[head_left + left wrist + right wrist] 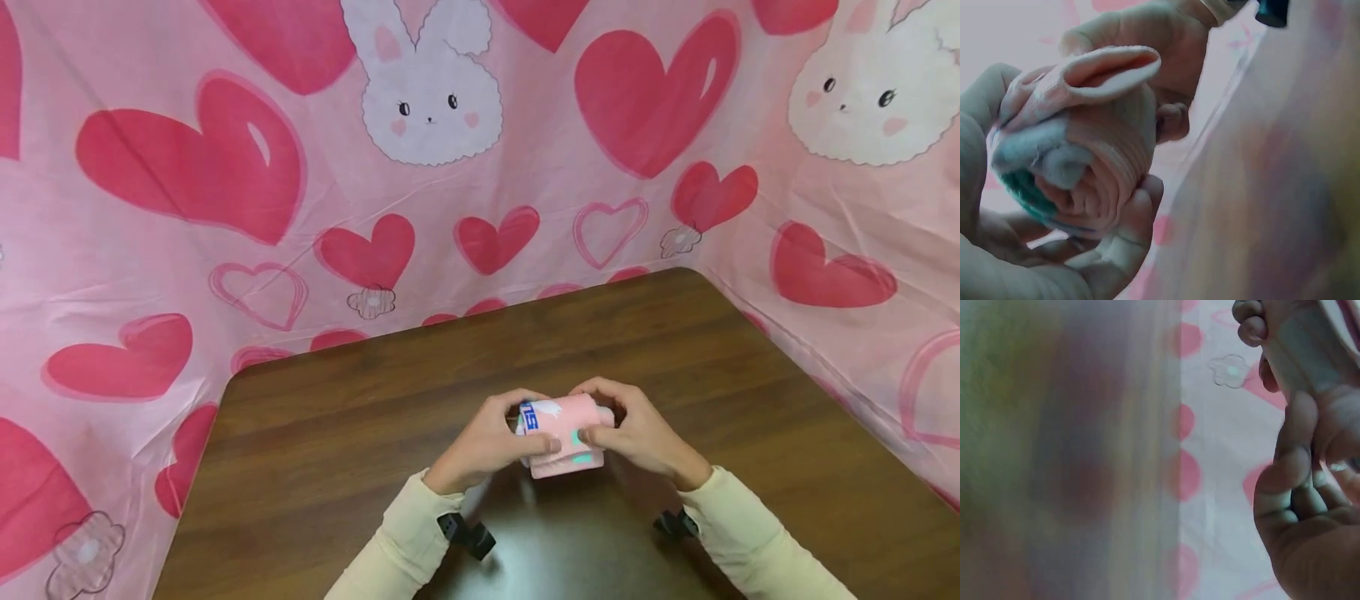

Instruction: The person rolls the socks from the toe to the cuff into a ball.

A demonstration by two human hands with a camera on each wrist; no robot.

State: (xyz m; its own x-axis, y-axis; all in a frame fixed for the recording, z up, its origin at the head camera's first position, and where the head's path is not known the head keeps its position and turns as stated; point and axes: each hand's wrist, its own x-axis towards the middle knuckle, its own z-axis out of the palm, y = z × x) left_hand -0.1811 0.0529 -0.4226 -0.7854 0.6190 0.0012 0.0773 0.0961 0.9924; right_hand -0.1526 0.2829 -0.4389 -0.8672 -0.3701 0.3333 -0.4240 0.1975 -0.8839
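Note:
Both hands hold a rolled-up pair of pink socks [564, 412] over the table, in front of the body. Blue lettering, a white patch and mint-green spots mark the fabric. My left hand [491, 437] grips the left end, its thumb across the near side. At the other end my right hand [641, 427] curls round the roll, thumb over a green spot. Seen from the left wrist, the sock roll [1110, 134] shows its coiled end, with a loose cuff opening along the top. The right wrist view has the socks [1313, 350] partly cut off at the frame edge.
The brown wooden table [360, 425] has rounded far corners. A pink cloth [525, 167] with red hearts and white rabbits hangs behind it and along the sides. A small black device [467, 533] is strapped at the left wrist, another [675, 525] at the right.

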